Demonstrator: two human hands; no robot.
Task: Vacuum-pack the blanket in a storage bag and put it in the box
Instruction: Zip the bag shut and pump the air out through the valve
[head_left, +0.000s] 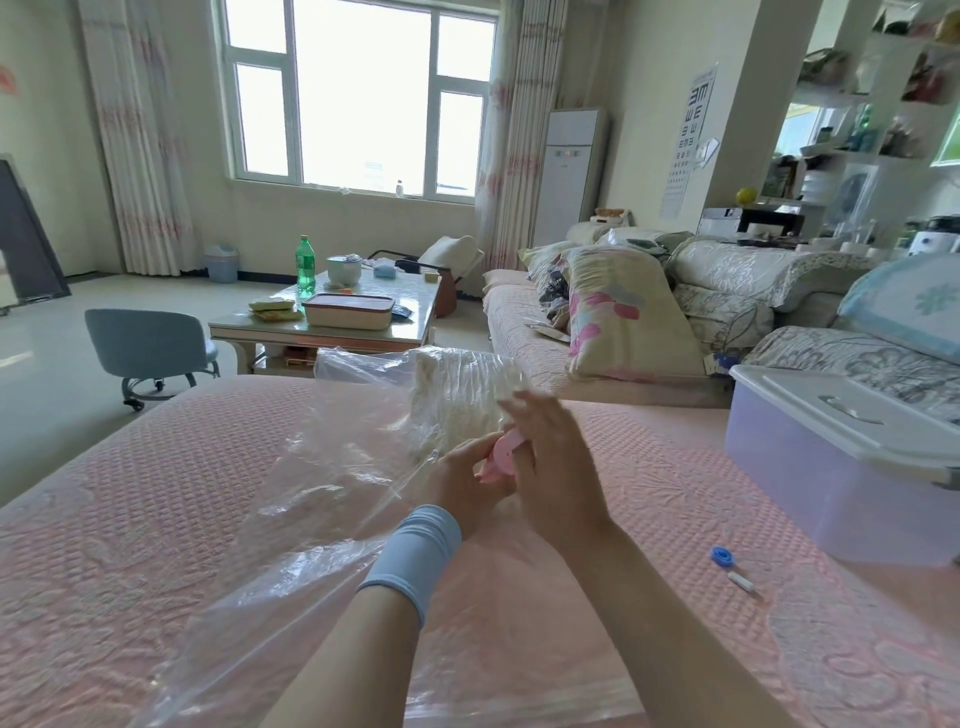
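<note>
Cream blanket (457, 395) sits inside the clear storage bag (291, 493), spread on the pink bed (130, 519); box (810, 467) with white lid is well off to the right. Left hand (462, 480) fingers curl round a pink piece (501, 449) at the bag. Right hand (553, 462) fingers are straight, blurred, laid against that piece.

1. We see bright daylight pouring in from the large white-framed window (358, 93), its panes blown out to white.
2. We catch glare streaks on the clear plastic storage bag (311, 467).
3. Motion blurs the right hand (550, 467) and the small pink plastic piece (501, 452); the wide lens bows the edges.
</note>
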